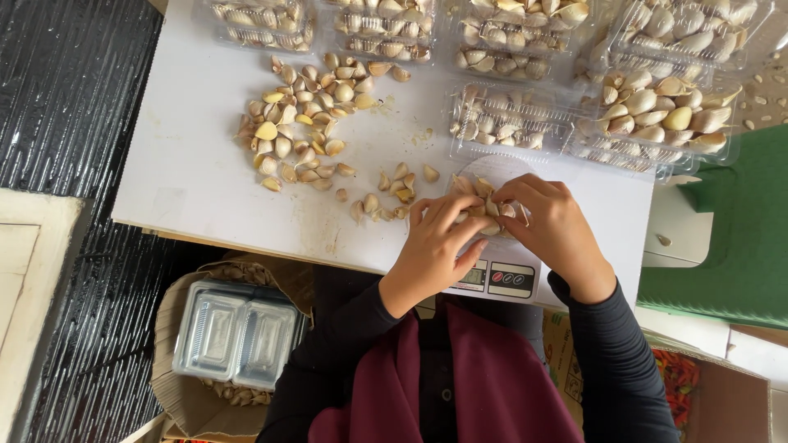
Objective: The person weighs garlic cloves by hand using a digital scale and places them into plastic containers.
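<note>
Garlic cloves on scale: small heap [491,207] sat on the round pan of a white kitchen scale [502,277], at the near edge of the white table [189,172], right of centre.
L hand: left hand [435,246] came in from the near-left, fingers curled over the heap's left side, thumb underneath; closed on cloves, though how many it gripped couldn't be told.
R hand: right hand [554,226] came from the near-right, fingertips pinched on cloves at the heap's top; also closed on them.
Key relation: heap lay directly between both hands, touching each; neither was clearly nearer. No single long axis to read, as cloves pointed every way.
Loose cloves, near: a small scatter [386,197] lay just left of the scale, closest to the L hand.
Loose cloves, far: a bigger pile [300,115] sat toward the table's far-left, well apart from both hands.
Packed trays: clear plastic clamshells full of garlic [648,119] lined the far edge and far-right corner, the closest just beyond the scale.
Surface: flat white top, bare at the left edge and near-left corner.
Room: empty clear lidded trays [234,332] sat in a cardboard box below the near edge, left of the person; black ribbed flooring [74,98] at left, green surface [743,238] at right.
</note>
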